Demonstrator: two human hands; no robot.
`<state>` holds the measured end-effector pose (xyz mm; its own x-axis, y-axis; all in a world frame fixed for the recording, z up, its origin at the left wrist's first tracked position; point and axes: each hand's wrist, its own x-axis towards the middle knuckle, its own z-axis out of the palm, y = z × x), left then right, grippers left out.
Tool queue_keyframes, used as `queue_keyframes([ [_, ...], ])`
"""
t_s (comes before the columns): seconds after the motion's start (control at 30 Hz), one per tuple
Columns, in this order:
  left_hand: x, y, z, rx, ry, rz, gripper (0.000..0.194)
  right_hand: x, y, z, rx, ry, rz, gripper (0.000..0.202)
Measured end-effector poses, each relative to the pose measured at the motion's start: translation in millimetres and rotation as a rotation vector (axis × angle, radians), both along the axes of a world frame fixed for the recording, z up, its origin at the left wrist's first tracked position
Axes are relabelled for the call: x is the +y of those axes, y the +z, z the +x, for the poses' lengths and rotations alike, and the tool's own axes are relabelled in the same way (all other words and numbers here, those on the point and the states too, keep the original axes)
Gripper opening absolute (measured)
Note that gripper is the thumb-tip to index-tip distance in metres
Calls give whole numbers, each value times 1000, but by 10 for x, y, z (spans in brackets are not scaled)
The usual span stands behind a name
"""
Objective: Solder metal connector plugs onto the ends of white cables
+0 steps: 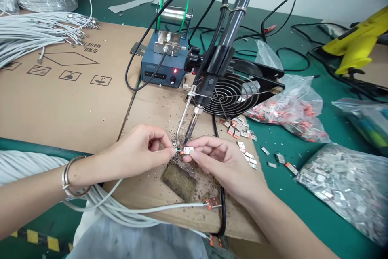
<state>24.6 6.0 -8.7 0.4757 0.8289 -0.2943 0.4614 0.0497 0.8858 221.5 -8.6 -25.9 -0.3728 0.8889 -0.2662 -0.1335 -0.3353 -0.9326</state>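
Observation:
Between the thumb and fingers of my right hand [224,160] is a small metal USB plug [188,150] with an orange-red part at its wire side. My left hand [148,148] pinches the thin wire end [178,150] of a cable right beside that plug. Most of this cable is hidden by my fingers. Just above the plug comes the tip of a mounted soldering iron [190,129], and a bent solder feed tube [183,121] runs down next to it. Whether the tip touches the joint, I cannot tell. Below lies a dirty brown sponge [178,180].
A blue solder feeder [163,63] with a solder spool [172,14] stands behind, beside a black fan [230,93]. Loose USB plugs [236,127] and a bag of metal shells [342,190] lie right. White cables [121,210] cross the front; a yellow tool [354,45] is far right.

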Motion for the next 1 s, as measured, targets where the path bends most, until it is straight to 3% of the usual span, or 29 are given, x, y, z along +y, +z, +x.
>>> queue_keyframes([
  [0.53, 15, -14, -11, 46, -2, 36, 16, -5, 42, -42, -97, -41, 25, 17],
  [1.0, -5, 16, 0, 37, -15, 47, 17, -10, 28, 4, -110, 12, 37, 18],
])
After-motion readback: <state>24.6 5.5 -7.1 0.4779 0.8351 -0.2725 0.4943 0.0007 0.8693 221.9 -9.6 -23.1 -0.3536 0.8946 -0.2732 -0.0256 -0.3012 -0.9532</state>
